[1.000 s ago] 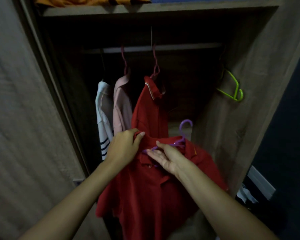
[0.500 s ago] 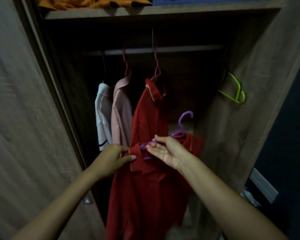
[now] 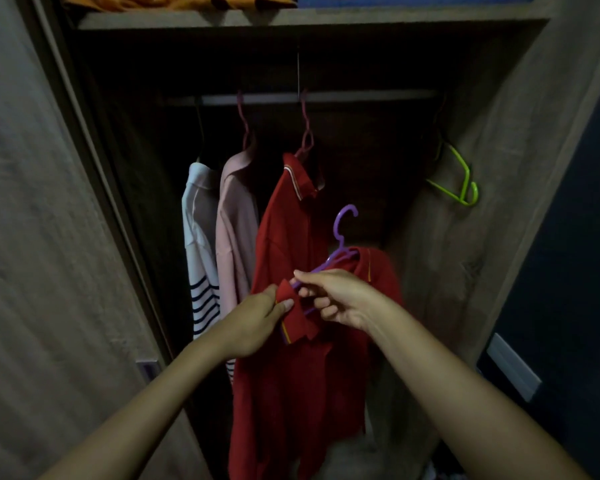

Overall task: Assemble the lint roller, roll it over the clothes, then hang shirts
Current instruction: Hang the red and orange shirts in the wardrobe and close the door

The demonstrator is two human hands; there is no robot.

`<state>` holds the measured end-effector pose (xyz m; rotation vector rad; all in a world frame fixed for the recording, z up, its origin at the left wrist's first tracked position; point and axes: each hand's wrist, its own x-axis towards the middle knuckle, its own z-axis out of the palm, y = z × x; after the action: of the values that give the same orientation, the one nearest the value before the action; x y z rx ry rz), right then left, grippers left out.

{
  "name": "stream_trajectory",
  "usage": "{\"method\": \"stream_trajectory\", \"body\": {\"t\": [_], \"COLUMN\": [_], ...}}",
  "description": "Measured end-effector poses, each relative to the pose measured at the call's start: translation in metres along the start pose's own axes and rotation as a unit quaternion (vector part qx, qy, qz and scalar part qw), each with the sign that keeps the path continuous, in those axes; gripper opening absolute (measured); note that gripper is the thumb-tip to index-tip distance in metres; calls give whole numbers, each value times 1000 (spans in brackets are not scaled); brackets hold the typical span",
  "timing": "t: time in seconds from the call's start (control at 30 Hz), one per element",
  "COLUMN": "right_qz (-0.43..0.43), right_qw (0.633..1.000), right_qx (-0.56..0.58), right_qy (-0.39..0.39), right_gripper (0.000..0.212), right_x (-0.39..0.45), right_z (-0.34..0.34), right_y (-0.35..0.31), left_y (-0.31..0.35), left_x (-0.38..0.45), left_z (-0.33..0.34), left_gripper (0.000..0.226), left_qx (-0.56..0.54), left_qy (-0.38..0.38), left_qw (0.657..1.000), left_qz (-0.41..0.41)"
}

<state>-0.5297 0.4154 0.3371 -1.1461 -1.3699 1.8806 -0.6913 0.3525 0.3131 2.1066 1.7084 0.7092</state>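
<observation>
Wardrobe [image 3: 499, 168] first — an open wooden compartment with a shelf [image 3: 291, 17] across the top bearing folded orange and blue cloth, and beneath it a hanging rail [image 3: 361, 95]. On that rail hang three garments side by side: a white shirt with dark stripes [image 3: 198, 237] at the left, a pale pink shirt [image 3: 234, 216] next to it, and a red polo with a trimmed collar [image 3: 284, 220] at the right of the row. An empty green hanger [image 3: 463, 183] hangs by the right wall, well apart from them. In front of the hung polo, lower and nearer the person, is the red shirt being hung [image 3: 309, 393], draped on a purple hanger [image 3: 340, 244] whose hook points up and slightly right, toward the free stretch of rail between the red polo and the green hanger. The hanger's bar runs roughly left to right, tilted up at the right end. The right hand [image 3: 340, 299] has its fingers curled about the hanger's left arm; the left hand [image 3: 253, 323] pinches the shirt's collar flap just beside it — the two hands nearly touch. Judging by this, the hook must travel up and away to reach the rail, and the right hand is better placed to carry it.
</observation>
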Motion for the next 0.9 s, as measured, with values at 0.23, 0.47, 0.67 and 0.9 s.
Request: {"method": "stream_trajectory", "body": {"t": [0.23, 0.47, 0.67, 0.9], "right_qz": [-63, -29, -73, -151], "right_qw": [985, 991, 977, 927], "right_qx": [-3, 43, 34, -165], "right_qy": [161, 122, 199, 299], "right_gripper": [20, 18, 9, 28], "right_x": [-7, -16, -7, 2], "right_z": [-17, -2, -9, -40], "right_y": [15, 23, 8, -31], "left_y": [2, 16, 32, 52], "left_x": [13, 25, 30, 45], "left_z": [14, 42, 39, 13], "left_gripper": [25, 27, 53, 64], "left_qx": [22, 84, -32, -34], "left_qy": [87, 98, -8, 24], "left_qw": [995, 991, 997, 990], "left_qz": [-48, -23, 67, 135]}}
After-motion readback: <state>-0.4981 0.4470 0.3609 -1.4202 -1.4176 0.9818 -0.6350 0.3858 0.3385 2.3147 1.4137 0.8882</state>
